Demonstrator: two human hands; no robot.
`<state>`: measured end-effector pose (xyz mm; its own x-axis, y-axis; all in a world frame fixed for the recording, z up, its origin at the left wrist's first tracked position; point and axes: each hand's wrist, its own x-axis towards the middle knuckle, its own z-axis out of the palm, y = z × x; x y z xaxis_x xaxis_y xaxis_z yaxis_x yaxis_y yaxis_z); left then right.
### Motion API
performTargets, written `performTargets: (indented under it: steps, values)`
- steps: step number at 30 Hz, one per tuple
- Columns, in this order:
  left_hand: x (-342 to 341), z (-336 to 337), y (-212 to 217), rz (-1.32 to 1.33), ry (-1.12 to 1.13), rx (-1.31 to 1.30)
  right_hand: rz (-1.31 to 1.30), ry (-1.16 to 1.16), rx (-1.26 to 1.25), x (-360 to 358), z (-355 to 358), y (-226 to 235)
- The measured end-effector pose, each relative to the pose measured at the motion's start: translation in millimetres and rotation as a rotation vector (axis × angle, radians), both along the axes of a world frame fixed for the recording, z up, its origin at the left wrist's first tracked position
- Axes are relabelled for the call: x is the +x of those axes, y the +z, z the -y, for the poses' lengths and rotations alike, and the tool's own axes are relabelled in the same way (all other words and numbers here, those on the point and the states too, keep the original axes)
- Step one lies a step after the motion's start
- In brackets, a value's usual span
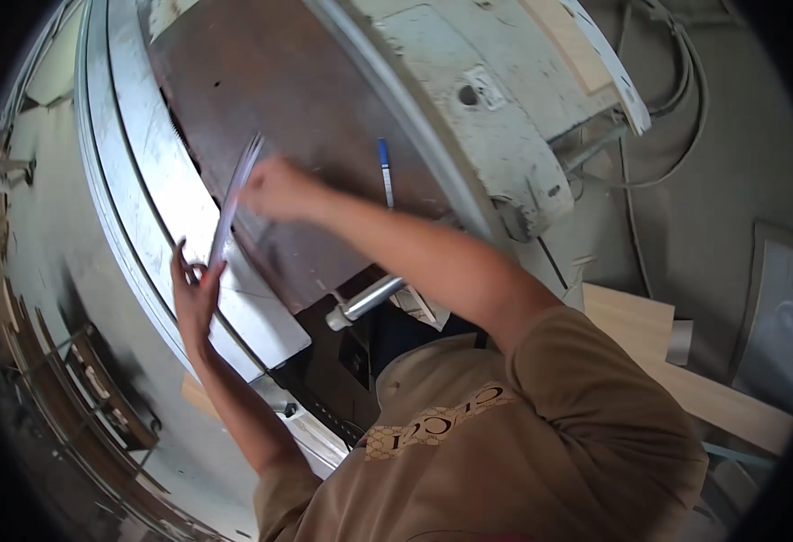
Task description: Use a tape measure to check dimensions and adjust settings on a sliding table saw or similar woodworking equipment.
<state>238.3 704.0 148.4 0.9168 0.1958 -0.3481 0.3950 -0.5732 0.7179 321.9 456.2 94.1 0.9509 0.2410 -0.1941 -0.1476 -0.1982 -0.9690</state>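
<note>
- The person's left hand (196, 294) is reaching over the silver metal panel (256, 321), its grip pinching the lower end of a thin, greyish-purple strip (232, 203).
- The strip is slanting between the two hands, its upper end leaning away and to the right, above the border of the silver panel and the brown surface (234, 72); whether it is touching either, one cannot tell.
- The right hand (279, 188) is blurring beside the strip's upper part, fingers curling toward it; whether this grip is pinching the strip, one cannot tell.
- A pen (385, 172) with a blue end is lying on the brown surface, to the right of the right hand.
- A silver tube (374, 300) is sitting at the near edge of the surface, close to the person's waist.
- Pale wooden boards (631, 325) are lying off to the right, behind the person's right arm.
- The person is wearing a brown shirt (505, 461).
</note>
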Motion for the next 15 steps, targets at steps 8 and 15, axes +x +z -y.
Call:
performTargets:
  steps: [8,15]
  values:
    - [-230,160,19,-0.123,0.258,-0.267,0.268,0.96,-0.109,-153,121,153]
    - [-355,349,27,-0.394,0.183,-0.595,0.028,0.43,0.242,-162,391,116]
